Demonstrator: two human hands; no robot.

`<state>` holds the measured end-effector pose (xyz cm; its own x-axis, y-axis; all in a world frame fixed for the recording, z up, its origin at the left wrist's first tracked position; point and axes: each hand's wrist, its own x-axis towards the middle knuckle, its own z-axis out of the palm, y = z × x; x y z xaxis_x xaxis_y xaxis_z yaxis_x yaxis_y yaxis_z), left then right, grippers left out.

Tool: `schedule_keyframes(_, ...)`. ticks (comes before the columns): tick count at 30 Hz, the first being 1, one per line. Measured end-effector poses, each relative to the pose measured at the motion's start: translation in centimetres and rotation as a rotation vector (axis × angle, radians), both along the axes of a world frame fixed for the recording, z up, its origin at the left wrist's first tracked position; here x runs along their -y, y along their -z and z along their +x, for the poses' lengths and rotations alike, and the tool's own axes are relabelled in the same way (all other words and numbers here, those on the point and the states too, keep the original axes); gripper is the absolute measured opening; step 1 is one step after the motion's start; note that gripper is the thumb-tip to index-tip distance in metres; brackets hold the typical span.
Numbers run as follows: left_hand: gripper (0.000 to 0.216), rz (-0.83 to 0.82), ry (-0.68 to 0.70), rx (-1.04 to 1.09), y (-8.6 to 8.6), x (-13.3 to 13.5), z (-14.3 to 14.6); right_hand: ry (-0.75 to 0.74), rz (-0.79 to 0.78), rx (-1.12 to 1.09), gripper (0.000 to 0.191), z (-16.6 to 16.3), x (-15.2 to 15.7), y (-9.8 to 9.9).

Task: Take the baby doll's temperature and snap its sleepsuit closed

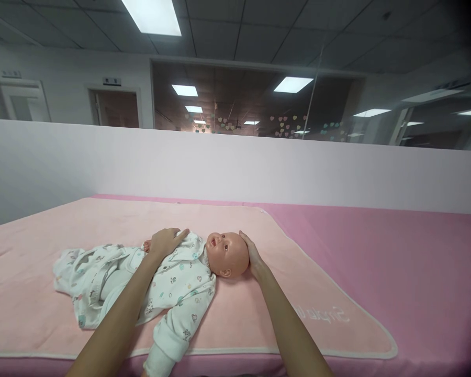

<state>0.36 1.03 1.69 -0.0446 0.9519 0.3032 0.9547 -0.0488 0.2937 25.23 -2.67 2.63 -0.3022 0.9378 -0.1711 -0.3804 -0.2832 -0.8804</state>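
Note:
A baby doll (180,285) lies on its back on a peach mat (255,314), its bald head to the right and its legs to the left. It wears a white jacket and trousers with small printed figures. My left hand (167,242) is laid over the doll's far arm, thumb spread toward its shoulder; the doll's small fingers poke out beside it, and my own fingertips are partly hidden. Around the crown and back of the doll's head, my right hand (253,252) is cupped, fingers against it. The near sleeve hangs past the mat's front edge.
Under the mat is a pink sheet (377,251), visible along the right and front edge. A low white partition (235,167) runs behind the padded surface. Beyond it are doorways and a large window with heart stickers.

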Motion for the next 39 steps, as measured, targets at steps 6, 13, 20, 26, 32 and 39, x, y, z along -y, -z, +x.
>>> schedule_keyframes(6, 0.062, 0.001, -0.003, 0.003, 0.1, -0.2, 0.1, -0.032, -0.006, -0.043, 0.046, 0.3, -0.6, 0.6)
schedule_keyframes(13, 0.049, 0.135, -0.093, 0.188, 0.6, -0.6, -0.8, -0.147, -0.053, -0.121, 0.058, 0.8, -1.5, 1.2)
schedule_keyframes(20, 0.025, 0.517, -0.046, 1.048, 0.5, -1.0, -2.0, -0.119, -0.05, -0.134, 0.053, 0.7, -1.3, 1.1)
schedule_keyframes(26, 0.025, 0.211, 0.698, 1.838, -0.9, 0.4, -1.5, -0.017, -0.015, -0.058, 0.042, 0.3, -0.5, 0.6)
schedule_keyframes(32, 0.041, -0.349, 0.814, 0.989, -0.3, 1.5, 0.9, -0.049, 0.005, -0.036, 0.049, 0.4, -0.8, 0.8)
schedule_keyframes(39, 0.053, -0.305, 0.51, 1.308, 0.7, 0.1, 0.2, 0.036, 0.121, 0.034, 0.038, 0.4, -1.4, 1.1)
